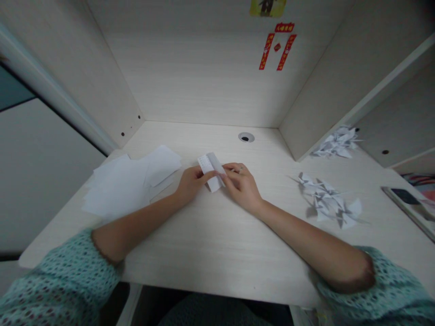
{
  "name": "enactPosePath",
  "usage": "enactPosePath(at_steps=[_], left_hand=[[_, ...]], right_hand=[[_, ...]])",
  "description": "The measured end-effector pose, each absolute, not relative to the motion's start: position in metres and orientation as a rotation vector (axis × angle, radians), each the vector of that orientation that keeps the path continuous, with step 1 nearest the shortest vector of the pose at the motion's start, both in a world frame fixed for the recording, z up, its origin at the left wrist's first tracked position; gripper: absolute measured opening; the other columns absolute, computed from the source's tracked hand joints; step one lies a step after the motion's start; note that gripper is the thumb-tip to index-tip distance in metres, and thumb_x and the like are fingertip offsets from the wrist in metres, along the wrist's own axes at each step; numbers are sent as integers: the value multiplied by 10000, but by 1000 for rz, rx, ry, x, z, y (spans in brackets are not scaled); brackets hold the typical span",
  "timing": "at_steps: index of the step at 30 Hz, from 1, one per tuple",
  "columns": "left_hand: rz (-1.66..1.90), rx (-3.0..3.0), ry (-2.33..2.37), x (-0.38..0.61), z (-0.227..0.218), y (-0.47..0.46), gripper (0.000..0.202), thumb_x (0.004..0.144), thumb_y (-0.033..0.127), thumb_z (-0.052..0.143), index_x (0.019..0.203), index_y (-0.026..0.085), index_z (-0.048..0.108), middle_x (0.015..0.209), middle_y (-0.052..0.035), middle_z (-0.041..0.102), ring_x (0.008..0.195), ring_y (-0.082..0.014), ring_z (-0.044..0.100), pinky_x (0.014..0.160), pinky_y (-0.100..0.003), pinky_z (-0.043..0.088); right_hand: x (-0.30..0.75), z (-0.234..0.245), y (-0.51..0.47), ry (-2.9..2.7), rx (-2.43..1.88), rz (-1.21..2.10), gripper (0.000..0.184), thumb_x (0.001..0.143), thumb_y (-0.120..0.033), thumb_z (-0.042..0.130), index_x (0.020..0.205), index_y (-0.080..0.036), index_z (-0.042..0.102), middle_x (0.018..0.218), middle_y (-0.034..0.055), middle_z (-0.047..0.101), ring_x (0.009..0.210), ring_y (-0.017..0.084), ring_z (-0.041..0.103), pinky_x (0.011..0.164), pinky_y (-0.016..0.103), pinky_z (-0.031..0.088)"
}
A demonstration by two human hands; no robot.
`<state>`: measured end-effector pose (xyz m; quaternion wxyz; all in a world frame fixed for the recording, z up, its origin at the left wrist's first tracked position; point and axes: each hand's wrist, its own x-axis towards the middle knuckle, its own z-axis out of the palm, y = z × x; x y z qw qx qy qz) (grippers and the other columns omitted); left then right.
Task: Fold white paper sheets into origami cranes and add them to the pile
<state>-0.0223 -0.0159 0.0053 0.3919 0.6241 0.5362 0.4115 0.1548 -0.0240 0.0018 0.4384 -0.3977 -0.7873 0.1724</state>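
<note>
I have a small folded paper [204, 164] between two bare hands, just above the table [210, 244] or resting on it; I cannot tell which from this head view. The left hand [190, 182] grasps it from the left, thumb laid over the upper face, with the fingers partly hidden behind the sheet. The right hand [241, 183] pinches the opposite side near the right edge, its fingers bent and close to the thumb.

The relation I mind most is the paper's long axis: it slants from far left to near right, with a lengthwise crease between a lighter strip and a greyer one. The paper lies to the right of the left hand and to the left of the right hand. Both touch it, so I count neither as nearer. Small printed marks show on the lighter strip, toward its far end; I cannot read them.

To the left, the loose white sheets [118, 185] overlap in a spread beside the left forearm. Well to the right, beyond the right forearm, I see a cluster of pointed folded pieces [322, 199], and farther back a second pile [340, 142] by the upright partition [326, 86].
</note>
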Motion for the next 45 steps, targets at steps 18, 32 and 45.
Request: enactPosePath(at_steps=[18,32,45], left_hand=[[1109,1861,1443,-21,13,-27,232,768,393,618,881,242,753,897,-42,748,842,-219,669,832,-317,493],[1146,2068,1207,-26,18,-31,421,830,166,463,1186,326,622,1245,29,612,1129,-179,601,1010,-330,437],[1140,2194,1355,-30,12,-24,535,831,284,562,1355,294,458,1252,-31,627,1118,-208,593,1010,-354,407]], right_hand=[[157,-13,0,-1168,-1031,1033,230,759,-409,617,874,-214,572,759,29,655,688,170,580,670,303,456],[159,-13,-3,-1259,-1000,744,284,757,-239,586,1035,-238,526,1098,80,602,1020,204,567,874,361,447],[157,-6,-9,-1340,-914,725,92,763,-236,663,839,-238,714,933,49,689,943,200,629,904,393,482]])
